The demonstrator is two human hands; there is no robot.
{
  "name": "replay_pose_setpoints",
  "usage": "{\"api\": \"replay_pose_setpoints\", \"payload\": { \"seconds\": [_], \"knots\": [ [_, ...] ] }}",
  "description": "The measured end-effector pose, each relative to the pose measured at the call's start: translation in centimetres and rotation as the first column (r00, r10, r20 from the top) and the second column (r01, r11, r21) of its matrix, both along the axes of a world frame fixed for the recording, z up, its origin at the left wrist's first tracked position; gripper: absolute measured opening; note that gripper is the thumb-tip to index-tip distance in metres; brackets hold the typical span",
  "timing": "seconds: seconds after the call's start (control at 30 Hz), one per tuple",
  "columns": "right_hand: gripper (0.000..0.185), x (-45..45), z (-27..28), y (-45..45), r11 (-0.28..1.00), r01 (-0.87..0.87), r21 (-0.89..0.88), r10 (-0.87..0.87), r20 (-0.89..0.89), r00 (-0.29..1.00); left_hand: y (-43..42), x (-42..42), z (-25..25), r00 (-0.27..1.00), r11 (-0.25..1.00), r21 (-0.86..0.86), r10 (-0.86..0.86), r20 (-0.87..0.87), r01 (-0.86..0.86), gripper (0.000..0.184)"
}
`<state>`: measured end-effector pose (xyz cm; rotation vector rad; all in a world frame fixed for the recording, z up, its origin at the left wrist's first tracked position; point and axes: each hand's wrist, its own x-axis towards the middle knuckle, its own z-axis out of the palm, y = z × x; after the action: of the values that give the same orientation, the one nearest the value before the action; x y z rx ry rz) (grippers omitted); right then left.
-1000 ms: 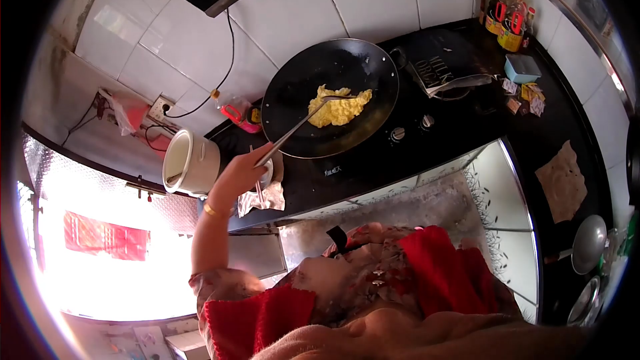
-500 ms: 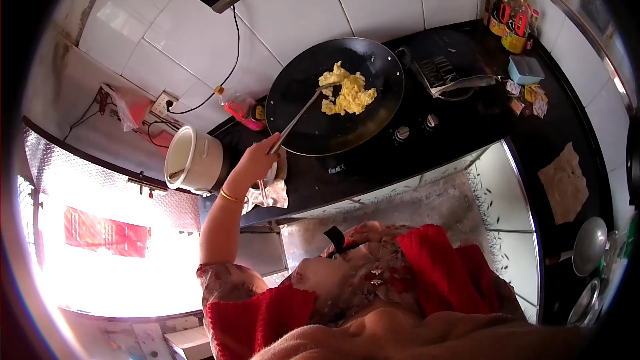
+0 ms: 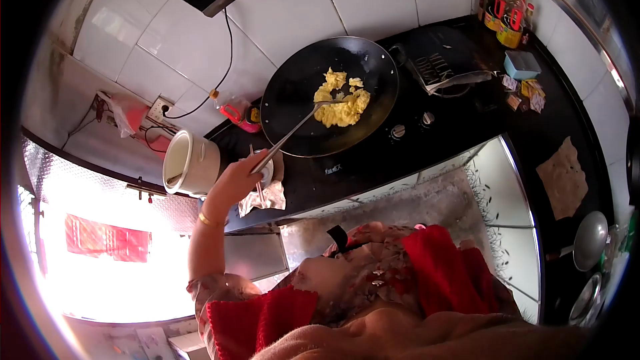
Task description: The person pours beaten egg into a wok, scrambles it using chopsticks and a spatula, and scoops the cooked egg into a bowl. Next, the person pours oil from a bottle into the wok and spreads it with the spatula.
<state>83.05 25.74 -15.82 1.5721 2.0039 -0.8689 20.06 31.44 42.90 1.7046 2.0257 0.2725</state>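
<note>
And here's the left hand (image 3: 232, 185), fingers wrapped around the handle of a long metal spatula (image 3: 287, 140), just off the wok's front-left rim; the right hand is out of view, so its fingers I can't tell. The spatula runs on a diagonal, handle toward the desk's (image 3: 373, 161) front-left corner, blade pointing to the back right, down in the scrambled egg (image 3: 343, 112) inside the wok (image 3: 283, 97), which sits close to the desk's back edge! And look at the change: half a second ago the blade was at the back-left of the egg; now it has come forward, to its left-middle, with the hand drawn toward the front-left. The egg's bunched up more compactly, and a small lump shows at its back. White pot (image 3: 208, 160) just left of that hand.
</note>
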Motion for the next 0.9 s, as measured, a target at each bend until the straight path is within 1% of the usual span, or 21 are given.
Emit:
{"api": "replay_pose_setpoints", "payload": {
  "seconds": [0.03,0.13,0.23,0.33,0.43,0.53,0.57,0.6,0.63,0.67,0.7,0.73,0.77,0.8,0.83,0.87,0.9],
  "knots": [
    [0.020,0.0,0.1,-0.2,1.000,0.008,-0.003,-0.008,-0.005,1.000,-0.7,-0.2,1.0,0.999,1.000,0.007,-0.020,-0.038,0.020,0.055],
    [0.018,0.1,0.5,-0.5,0.999,0.031,-0.010,-0.031,-0.016,0.999,-2.2,0.6,3.5,0.998,0.995,-0.082,0.052,0.036,-0.049,0.050],
    [0.018,-0.1,1.1,-0.4,0.999,0.046,-0.014,-0.046,-0.029,0.999,-1.7,1.2,2.9,0.998,0.967,-0.253,0.044,0.051,-0.029,0.050],
    [0.017,-0.4,1.6,-0.1,0.998,0.061,-0.027,-0.062,-0.045,0.997,0.4,0.7,-1.6,0.994,0.996,0.021,-0.092,0.054,0.091,0.051],
    [0.017,-0.5,2.1,0.5,0.995,0.093,-0.035,-0.095,-0.059,0.994,3.1,0.1,-4.2,0.999,1.000,0.013,0.028,-0.029,-0.028,0.052],
    [0.017,-0.9,2.6,0.9,0.985,0.159,-0.060,-0.165,-0.101,0.981,4.8,-1.1,-5.8,0.999,0.976,0.216,-0.019,-0.038,0.027,0.053],
    [0.017,-1.0,2.6,1.0,0.978,0.193,-0.076,-0.202,-0.129,0.971,5.3,-1.4,-6.1,0.999,0.982,0.189,0.009,-0.032,-0.003,0.052],
    [0.017,-1.5,3.1,1.2,0.958,0.264,-0.116,-0.281,-0.172,0.944,5.9,-1.1,-6.2,0.999,0.986,0.161,0.038,-0.027,-0.033,0.052],
    [0.017,-1.9,3.6,1.2,0.880,0.409,-0.243,-0.464,-0.250,0.850,6.1,-0.8,-6.3,0.998,0.989,0.133,0.067,-0.022,-0.063,0.051],
    [0.017,-2.1,4.2,1.2,0.750,0.540,-0.382,-0.654,-0.308,0.691,6.0,-0.6,-6.4,0.997,0.990,0.134,0.047,-0.067,-0.038,0.051],
    [0.017,-2.3,4.7,1.6,0.546,0.650,-0.529,-0.837,-0.311,0.450,5.8,-0.3,-6.5,0.993,0.991,0.132,0.028,-0.111,-0.013,0.051],
    [0.018,-2.5,5.1,1.8,0.554,0.634,-0.540,-0.831,-0.321,0.454,5.5,-0.1,-6.6,0.988,0.991,0.130,0.006,-0.156,0.015,0.050],
    [0.018,-2.4,4.8,1.7,0.479,0.647,-0.593,-0.878,-0.315,0.362,4.9,0.2,-5.8,0.986,0.997,0.080,-0.005,-0.166,0.019,0.051],
    [0.020,-2.2,4.5,1.7,0.777,0.473,-0.416,-0.621,-0.381,0.685,3.8,0.4,-4.4,0.984,0.999,0.030,-0.017,-0.175,0.023,0.052],
    [0.023,-2.0,4.2,1.6,0.981,0.157,-0.116,-0.185,-0.302,0.935,2.8,0.4,-3.1,0.982,0.999,-0.020,-0.029,-0.184,0.026,0.053],
    [0.025,-1.6,3.4,1.5,0.979,-0.138,0.149,0.159,-0.140,0.977,2.0,-0.2,-2.1,0.990,0.999,-0.024,-0.041,-0.133,0.038,0.054],
    [0.025,-1.4,3.2,1.1,0.960,-0.198,0.197,0.214,-0.066,0.975,1.2,-1.2,-1.1,0.995,0.998,-0.026,-0.051,-0.083,0.049,0.054]
  ]
}}
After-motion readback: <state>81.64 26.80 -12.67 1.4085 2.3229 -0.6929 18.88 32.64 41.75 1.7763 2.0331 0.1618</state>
